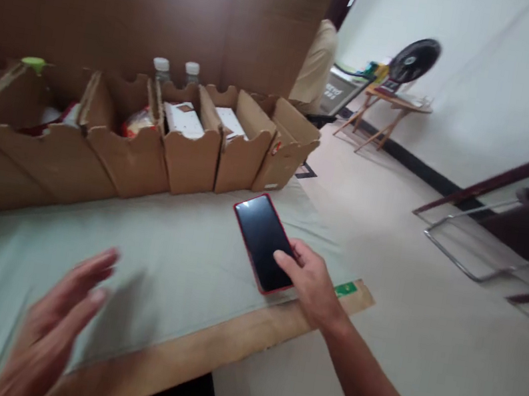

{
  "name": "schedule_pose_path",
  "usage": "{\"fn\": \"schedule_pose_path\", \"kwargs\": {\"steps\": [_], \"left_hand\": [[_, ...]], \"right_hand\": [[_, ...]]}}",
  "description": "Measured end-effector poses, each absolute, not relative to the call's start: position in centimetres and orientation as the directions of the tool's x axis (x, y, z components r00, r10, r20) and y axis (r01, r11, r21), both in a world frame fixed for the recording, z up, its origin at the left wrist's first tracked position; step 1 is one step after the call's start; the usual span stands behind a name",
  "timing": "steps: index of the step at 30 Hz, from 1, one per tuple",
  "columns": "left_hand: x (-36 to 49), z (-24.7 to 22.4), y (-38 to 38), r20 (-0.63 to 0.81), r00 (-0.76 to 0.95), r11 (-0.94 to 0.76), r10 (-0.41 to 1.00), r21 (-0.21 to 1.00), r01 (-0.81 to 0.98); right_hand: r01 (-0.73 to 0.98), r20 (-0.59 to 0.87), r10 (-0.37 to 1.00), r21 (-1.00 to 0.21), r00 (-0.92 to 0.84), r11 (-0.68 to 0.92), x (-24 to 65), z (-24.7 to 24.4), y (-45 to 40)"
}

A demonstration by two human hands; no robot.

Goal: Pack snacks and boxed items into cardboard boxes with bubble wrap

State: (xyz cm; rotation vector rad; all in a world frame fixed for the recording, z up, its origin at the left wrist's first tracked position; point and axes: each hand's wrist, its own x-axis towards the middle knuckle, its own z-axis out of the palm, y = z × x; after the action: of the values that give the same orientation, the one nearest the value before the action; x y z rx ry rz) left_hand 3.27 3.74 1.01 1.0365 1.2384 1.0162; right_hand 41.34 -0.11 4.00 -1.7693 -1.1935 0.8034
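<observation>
One flat, rectangular phone (258, 237) with a glossy black screen and a thin red rim is sitting in the right hand (313, 286), over the counter's front edge area; the thumb is pressing on the screen side while the fingers are curling behind. The left hand (55, 325), somewhat blurred, is hovering over the counter (241, 339) well apart from the phone, thumb and fingers loosely parted. Beneath both, one pale green, faintly creased cloth (171, 236) is covering the counter up to its smooth brown edge. Behind the phone, at least five open, wavy-rimmed cardboard bins (193, 166) are standing in a row. Two of them are holding one white box (183, 121) each, and another is holding a red-and-clear packet (139, 123). Two white-capped bottles (161, 66) are showing behind. Farther off, one round black fan (413, 61) is standing on a wooden table (399, 102).
</observation>
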Motion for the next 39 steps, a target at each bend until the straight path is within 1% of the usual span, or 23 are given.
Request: {"fn": "schedule_pose_path", "kwargs": {"steps": [1, 2, 3, 4, 6, 7, 9, 12, 14, 17, 20, 23, 26, 29, 34, 39], "left_hand": [[5.6, 1.5, 4.1, -0.244, 0.087, 0.255, 0.966, 0.955, -0.153], [7.9, 2.0, 4.7, -0.265, 0.125, 0.292, 0.956, 0.897, -0.332], [9.7, 2.4, 5.5, -0.317, 0.224, 0.387, 0.922, 0.790, -0.476], [11.0, 2.7, 6.5, -0.360, 0.306, 0.473, 0.881, 0.663, -0.580], [12.2, 2.9, 8.4, -0.423, 0.304, 0.493, 0.854, 0.467, -0.734], [12.1, 2.9, 9.1, -0.450, 0.288, 0.480, 0.845, 0.403, -0.780], [11.4, 2.6, 10.1, -0.491, 0.244, 0.443, 0.836, 0.343, -0.828], [10.6, 2.1, 10.5, -0.532, 0.226, 0.444, 0.816, 0.327, -0.834], [10.5, 1.9, 10.5, -0.559, 0.245, 0.481, 0.792, 0.324, -0.815], [10.8, 1.9, 10.5, -0.595, 0.271, 0.537, 0.757, 0.330, -0.776], [10.8, 2.1, 10.6, -0.614, 0.256, 0.540, 0.747, 0.334, -0.773], [10.6, 2.2, 10.6, -0.619, 0.258, 0.535, 0.741, 0.313, -0.785], [10.3, 1.9, 10.5, -0.628, 0.266, 0.536, 0.731, 0.287, -0.794], [10.1, 1.4, 10.4, -0.615, 0.287, 0.532, 0.735, 0.260, -0.806], [10.0, 0.5, 10.6, -0.600, 0.295, 0.516, 0.743, 0.233, -0.824], [10.3, 0.5, 10.7, -0.587, 0.284, 0.507, 0.758, 0.257, -0.822]], "right_hand": [[0.326, -0.052, 0.961, -0.935, 0.272, -0.143, 38.8, 3.6, 0.1], [0.261, -0.041, 0.978, -0.961, 0.206, -0.095, 36.4, 3.1, 0.6], [0.226, -0.020, 0.988, -0.973, 0.150, -0.054, 34.1, 2.4, 1.3], [0.229, 0.010, 0.994, -0.973, 0.108, -0.015, 32.0, 1.8, 2.2], [0.256, 0.083, 0.995, -0.964, 0.057, 0.066, 28.5, 0.3, 3.8], [0.256, 0.109, 0.993, -0.962, 0.047, 0.093, 27.3, -0.5, 4.5], [0.219, 0.116, 0.993, -0.970, 0.034, 0.106, 25.9, -1.7, 5.5], [0.137, 0.066, 0.998, -0.988, -0.015, 0.067, 25.5, -2.8, 5.9], [0.112, 0.050, 0.998, -0.992, -0.050, 0.055, 25.7, -2.9, 5.6], [0.156, 0.069, 0.995, -0.984, -0.078, 0.080, 25.9, -2.7, 5.3], [0.223, 0.093, 0.990, -0.968, -0.109, 0.116, 25.8, -2.5, 5.3], [0.200, 0.076, 0.988, -0.974, -0.137, 0.102, 25.7, -2.4, 5.1], [0.173, -0.001, 0.997, -0.985, -0.071, 0.011, 25.9, -2.4, 4.6], [0.227, -0.086, 0.996, -0.971, -0.012, -0.081, 26.3, -2.6, 4.2], [0.249, -0.115, 0.993, -0.962, -0.001, -0.111, 26.7, -2.9, 4.0], [0.257, -0.149, 0.989, -0.955, 0.025, -0.151, 26.5, -2.6, 4.0]]}}
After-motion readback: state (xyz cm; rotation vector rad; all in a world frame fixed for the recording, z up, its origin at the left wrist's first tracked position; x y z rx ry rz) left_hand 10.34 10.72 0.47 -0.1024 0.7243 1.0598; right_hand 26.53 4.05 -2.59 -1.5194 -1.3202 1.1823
